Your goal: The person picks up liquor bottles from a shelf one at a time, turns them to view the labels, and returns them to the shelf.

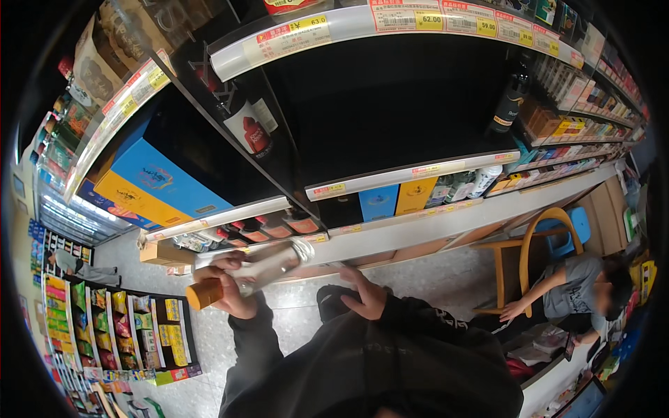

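My left hand (226, 285) is closed around the neck end of a clear glass bottle (272, 264) with an orange-brown cap. The bottle lies tilted, its cap towards the lower left and its base towards the upper right, close to the lower shelf edge. My right hand (366, 293) holds nothing, its fingers spread, to the right of the bottle. In front of me stands a shelf unit; a dark wine bottle (504, 107) is at the right of its black middle shelf (387, 115). Another bottle with a red and white label (248, 128) stands beside a clear divider.
Blue (167, 175) and yellow boxes (130, 193) fill the left shelf. A cardboard box (164, 254) sits at the lower left, a snack rack (110, 324) beyond it. At right are a wooden chair (528, 261) and a seated person (572, 287) near a counter.
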`<act>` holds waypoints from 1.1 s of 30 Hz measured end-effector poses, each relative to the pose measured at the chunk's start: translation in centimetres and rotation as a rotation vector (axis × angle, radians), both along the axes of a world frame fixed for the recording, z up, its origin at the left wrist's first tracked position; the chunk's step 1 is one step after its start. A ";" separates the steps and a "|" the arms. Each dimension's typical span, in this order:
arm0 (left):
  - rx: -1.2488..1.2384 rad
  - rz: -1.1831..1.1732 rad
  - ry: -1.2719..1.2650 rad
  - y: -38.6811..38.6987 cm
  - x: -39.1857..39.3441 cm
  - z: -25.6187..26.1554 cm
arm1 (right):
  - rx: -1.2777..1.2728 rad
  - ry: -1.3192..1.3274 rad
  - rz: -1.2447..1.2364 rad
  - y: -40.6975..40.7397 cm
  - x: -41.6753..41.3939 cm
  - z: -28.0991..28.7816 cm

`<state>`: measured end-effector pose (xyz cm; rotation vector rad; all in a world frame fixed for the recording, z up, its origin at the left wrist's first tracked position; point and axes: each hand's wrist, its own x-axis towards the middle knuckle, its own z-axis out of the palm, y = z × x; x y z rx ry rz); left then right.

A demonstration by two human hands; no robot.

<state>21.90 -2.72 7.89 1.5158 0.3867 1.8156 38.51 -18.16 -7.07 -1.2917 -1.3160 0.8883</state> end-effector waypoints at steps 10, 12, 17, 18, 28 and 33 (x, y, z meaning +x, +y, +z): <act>0.284 0.049 -0.051 1.8 1.0 3.4 | -0.139 -0.097 0.184 -0.6 0.2 -2.3; 0.248 -0.023 0.005 1.3 1.4 2.4 | -0.139 0.077 0.269 -0.3 0.2 -2.9; 0.181 -0.108 0.291 -0.4 3.4 -1.3 | -0.432 1.029 0.420 1.3 1.9 -3.5; 0.139 -0.154 0.352 -0.8 3.6 -2.2 | -0.419 1.182 0.420 1.6 2.2 -3.3; 0.320 -0.168 0.619 0.7 9.5 -11.2 | -0.452 1.188 0.168 1.2 3.8 -4.4; 0.236 -0.083 0.609 1.4 11.1 -13.8 | -0.402 1.264 -0.038 -1.1 6.5 -7.5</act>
